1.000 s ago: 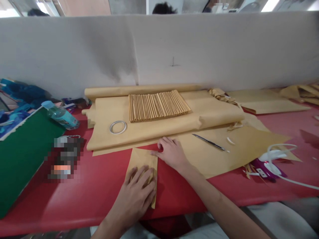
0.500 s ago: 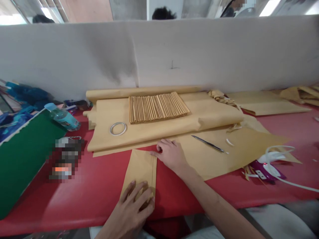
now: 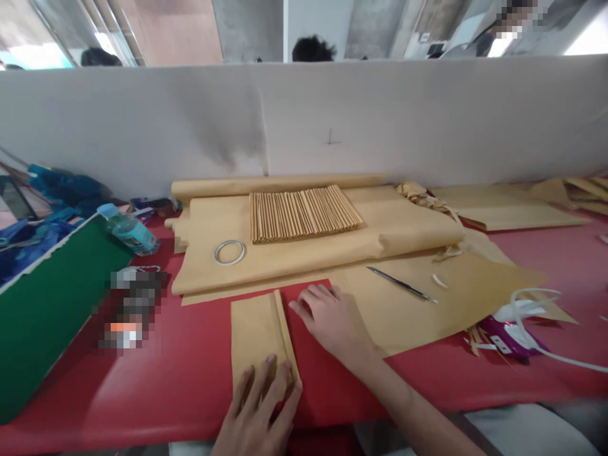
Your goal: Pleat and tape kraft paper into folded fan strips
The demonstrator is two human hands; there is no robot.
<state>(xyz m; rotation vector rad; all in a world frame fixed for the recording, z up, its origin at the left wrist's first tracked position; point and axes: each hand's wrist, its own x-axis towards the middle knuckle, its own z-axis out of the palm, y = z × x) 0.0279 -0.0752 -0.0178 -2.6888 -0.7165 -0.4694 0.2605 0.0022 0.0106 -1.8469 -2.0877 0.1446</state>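
Observation:
A piece of brown kraft paper (image 3: pixel 254 323) lies on the red tabletop in front of me, with a narrow fold along its right edge. My left hand (image 3: pixel 263 402) rests on the near end of this paper, fingers spread and lightly bent. Just right of the paper's far end is my right hand (image 3: pixel 332 326), holding nothing. Its thumb stands apart from the loosely curled fingers, over the red surface and apart from the folded edge.
Behind lie large kraft sheets (image 3: pixel 213 221) bearing a row of folded paper strips (image 3: pixel 304 214) and a tape ring (image 3: pixel 229 252). A pen-like knife (image 3: pixel 401 283) and a purple device with a white cord (image 3: pixel 510 339) are rightward. A bottle (image 3: pixel 128 231) and green panel (image 3: pixel 61 316) stand left.
The kraft paper has turned, its far end swinging left, and its folded right edge shows more clearly. My right hand has come off the paper's far corner; my left hand stays on it.

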